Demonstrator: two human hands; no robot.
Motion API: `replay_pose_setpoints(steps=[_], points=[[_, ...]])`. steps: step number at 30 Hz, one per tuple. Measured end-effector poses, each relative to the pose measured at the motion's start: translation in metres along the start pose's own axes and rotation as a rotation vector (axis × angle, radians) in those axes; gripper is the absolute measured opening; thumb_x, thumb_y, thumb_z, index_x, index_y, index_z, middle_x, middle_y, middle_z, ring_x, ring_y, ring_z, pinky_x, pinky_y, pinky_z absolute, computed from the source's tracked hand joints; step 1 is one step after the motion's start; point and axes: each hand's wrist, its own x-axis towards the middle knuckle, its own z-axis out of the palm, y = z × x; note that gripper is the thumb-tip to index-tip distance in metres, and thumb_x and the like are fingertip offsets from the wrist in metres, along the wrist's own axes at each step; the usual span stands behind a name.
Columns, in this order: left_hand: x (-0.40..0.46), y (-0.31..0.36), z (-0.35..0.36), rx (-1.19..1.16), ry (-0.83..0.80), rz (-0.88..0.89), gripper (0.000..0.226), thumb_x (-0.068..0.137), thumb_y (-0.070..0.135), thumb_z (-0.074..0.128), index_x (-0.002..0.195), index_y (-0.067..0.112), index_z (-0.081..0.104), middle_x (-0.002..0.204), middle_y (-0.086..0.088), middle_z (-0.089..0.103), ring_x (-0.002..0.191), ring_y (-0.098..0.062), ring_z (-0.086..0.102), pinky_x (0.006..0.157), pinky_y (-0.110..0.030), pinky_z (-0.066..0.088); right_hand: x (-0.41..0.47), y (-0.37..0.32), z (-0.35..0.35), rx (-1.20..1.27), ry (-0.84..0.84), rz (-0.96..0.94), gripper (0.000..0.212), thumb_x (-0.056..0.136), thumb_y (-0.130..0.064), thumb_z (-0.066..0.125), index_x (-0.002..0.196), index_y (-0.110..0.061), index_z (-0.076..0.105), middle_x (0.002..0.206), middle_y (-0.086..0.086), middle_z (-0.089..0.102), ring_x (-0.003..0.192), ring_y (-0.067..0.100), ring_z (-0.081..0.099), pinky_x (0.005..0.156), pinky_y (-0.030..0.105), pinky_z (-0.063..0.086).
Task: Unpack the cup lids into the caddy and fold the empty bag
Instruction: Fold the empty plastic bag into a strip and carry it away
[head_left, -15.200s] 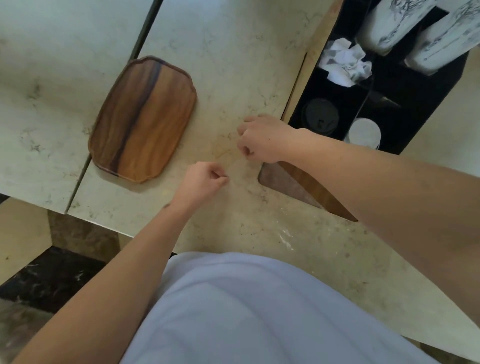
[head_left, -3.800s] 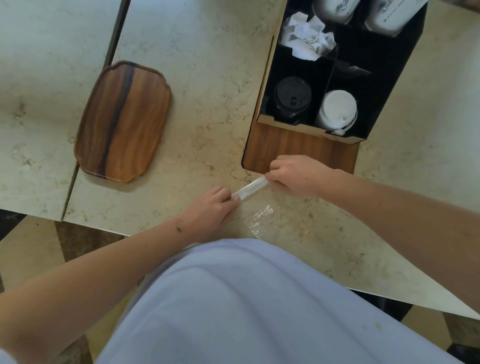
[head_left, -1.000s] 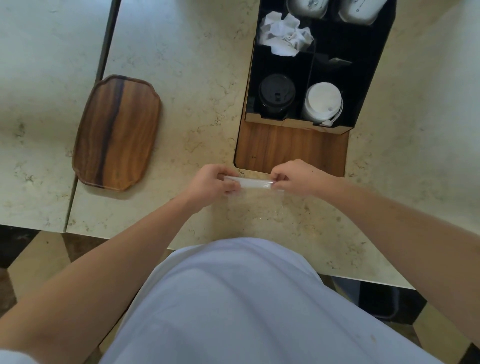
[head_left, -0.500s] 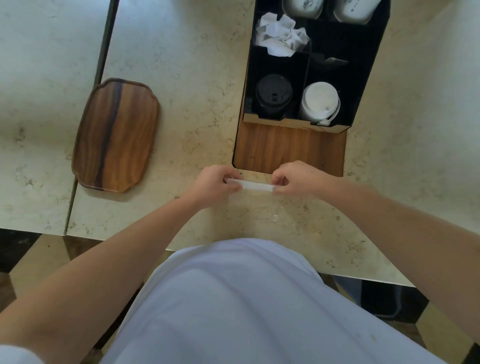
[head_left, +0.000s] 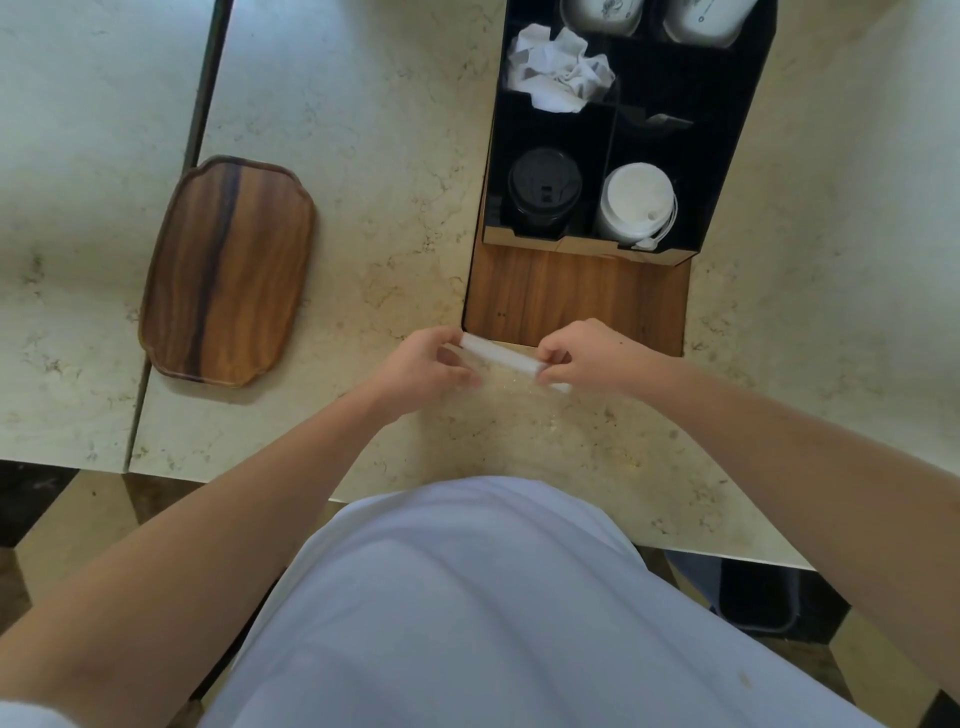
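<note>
Both grips, left hand (head_left: 423, 364) & right hand (head_left: 587, 358), pinch folded bag (head_left: 501, 358) ends, knuckles up.

The caddy (head_left: 576, 296) stands on the bench (head_left: 363, 130), right of the tray (head_left: 228, 270). 2 lid stacks (head_left: 543, 187) sit in its near compartments; the bag (head_left: 501, 358) lies just before it.
</note>
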Motion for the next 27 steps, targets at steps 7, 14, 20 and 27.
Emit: replay_pose_setpoints(steps=[7,14,20,27], points=[[-0.002,0.005,-0.004,-0.094,-0.078,0.032,0.025,0.09,0.027,0.075,0.114,0.023,0.07,0.095,0.0,0.078,0.084,-0.015,0.073,0.072,-0.031,0.057,0.001,-0.004,-0.003,-0.046,-0.09,-0.018,0.021,0.092,-0.026,0.073,0.113,-0.025,0.07,0.104,-0.011,0.067,0.098,0.009,0.064,0.085,0.03,0.055],[0.0,0.003,-0.003,-0.14,-0.006,0.051,0.01,0.09,0.025,0.075,0.093,0.015,0.076,0.079,0.001,0.075,0.069,-0.01,0.065,0.064,-0.024,0.053,0.004,-0.01,0.0,-0.001,-0.107,-0.057,0.012,0.089,-0.043,0.074,0.094,-0.035,0.067,0.094,-0.017,0.068,0.088,0.001,0.064,0.073,0.021,0.053],[-0.002,0.003,-0.001,-0.07,-0.02,0.071,0.019,0.089,0.03,0.076,0.094,0.012,0.073,0.08,0.003,0.074,0.071,-0.01,0.066,0.068,-0.027,0.055,0.005,-0.01,0.0,-0.086,-0.092,-0.05,0.013,0.097,-0.034,0.066,0.085,-0.03,0.066,0.085,-0.012,0.067,0.078,0.008,0.063,0.065,0.025,0.048],[0.001,0.015,0.005,0.608,-0.056,0.38,0.027,0.091,0.024,0.073,0.118,0.022,0.068,0.107,0.003,0.068,0.097,-0.016,0.061,0.083,-0.03,0.049,0.01,-0.012,0.005,-0.35,-0.109,-0.127,0.021,0.101,-0.022,0.054,0.081,-0.024,0.057,0.082,-0.011,0.054,0.076,0.014,0.055,0.06,0.028,0.038]])
